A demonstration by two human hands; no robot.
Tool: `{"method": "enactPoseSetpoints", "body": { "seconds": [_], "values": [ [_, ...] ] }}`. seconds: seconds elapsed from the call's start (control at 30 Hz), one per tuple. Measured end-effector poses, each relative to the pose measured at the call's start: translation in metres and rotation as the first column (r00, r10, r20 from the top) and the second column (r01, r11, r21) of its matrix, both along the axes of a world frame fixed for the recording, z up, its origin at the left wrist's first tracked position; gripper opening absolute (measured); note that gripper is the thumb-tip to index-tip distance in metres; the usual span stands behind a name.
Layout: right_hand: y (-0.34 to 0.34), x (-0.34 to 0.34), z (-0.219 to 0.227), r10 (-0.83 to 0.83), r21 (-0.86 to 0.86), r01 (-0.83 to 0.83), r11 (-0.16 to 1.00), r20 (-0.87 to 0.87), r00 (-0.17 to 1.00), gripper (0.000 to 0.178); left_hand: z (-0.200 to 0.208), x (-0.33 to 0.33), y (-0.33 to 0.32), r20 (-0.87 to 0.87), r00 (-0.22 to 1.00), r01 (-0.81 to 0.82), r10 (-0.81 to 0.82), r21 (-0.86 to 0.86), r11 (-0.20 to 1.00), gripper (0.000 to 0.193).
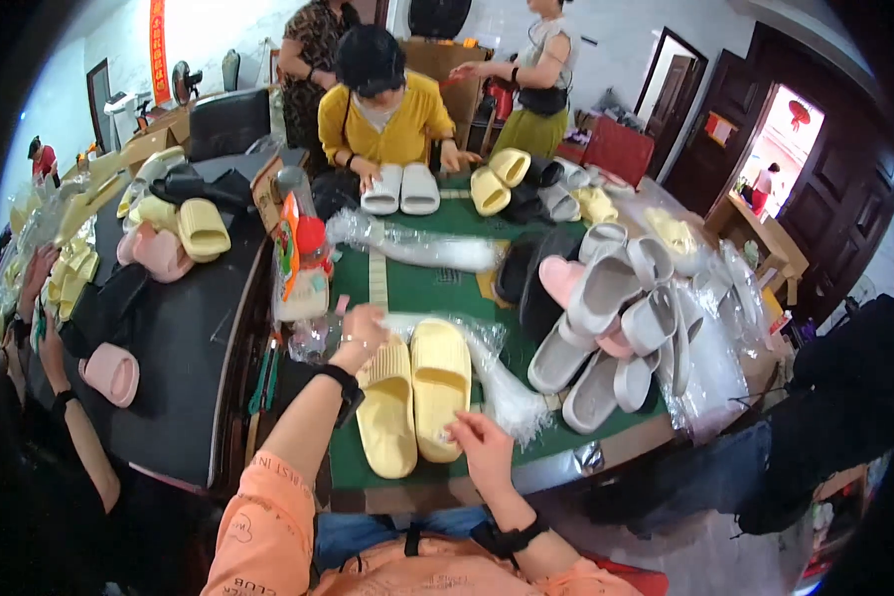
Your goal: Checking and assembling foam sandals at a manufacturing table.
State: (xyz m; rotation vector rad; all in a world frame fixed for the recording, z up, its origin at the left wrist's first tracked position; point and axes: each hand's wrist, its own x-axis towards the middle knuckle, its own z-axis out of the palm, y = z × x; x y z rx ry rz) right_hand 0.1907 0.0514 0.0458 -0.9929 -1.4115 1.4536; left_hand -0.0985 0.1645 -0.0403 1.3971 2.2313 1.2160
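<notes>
Two pale yellow slippers, the left one (pixel 384 412) and the right one (pixel 439 377), lie side by side in front of me, toes pointing away. My left hand (pixel 365 330) is closed at the toe end of the left slipper; its fingertips are partly hidden, so what it holds is unclear. At the heel of the right slipper, my right hand (pixel 482 444) has its fingers pinched together beside a small pale spot; anything between them is too small to name. A fringed bundle of clear plastic strips (pixel 512 397) lies just right of the slippers.
A green cutting mat (pixel 427 288) covers the table. Another plastic bundle (pixel 417 245) lies beyond the slippers. Grey slippers (pixel 606 288) pile up at right, beside clear bags (pixel 710 368). Scissors (pixel 265 377) lie at left. Across the table, a person in yellow (pixel 382 124) handles white slippers (pixel 400 189).
</notes>
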Motion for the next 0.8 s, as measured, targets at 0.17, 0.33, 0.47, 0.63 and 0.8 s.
{"method": "enactPoseSetpoints", "body": {
  "seconds": [0.17,0.33,0.47,0.63,0.8],
  "values": [
    [0.025,0.012,-0.032,-0.048,-0.185,0.06,0.981,0.069,0.996,0.015,0.079,0.069,0.02,0.682,0.698,0.058,-0.219,0.251,0.966,0.027],
    [0.022,-0.007,-0.029,0.129,-0.463,-0.064,0.884,0.112,0.985,0.021,0.066,0.073,0.017,0.132,0.91,0.359,-0.394,0.229,0.905,0.02],
    [0.03,-0.002,-0.035,0.294,-0.452,-0.181,0.874,0.194,0.936,0.024,0.049,0.092,0.008,-0.208,0.89,0.42,-0.406,0.026,0.907,0.021],
    [0.033,0.008,-0.033,0.351,-0.688,-0.257,0.679,-0.004,0.936,0.025,0.047,0.102,0.017,-0.173,0.844,0.47,-0.508,-0.219,0.855,0.022],
    [0.026,0.01,-0.056,-0.086,-0.606,-0.04,0.795,-0.176,0.981,0.02,0.034,0.099,0.025,-0.209,0.843,0.459,-0.495,-0.199,0.866,0.022]
  ]
}}
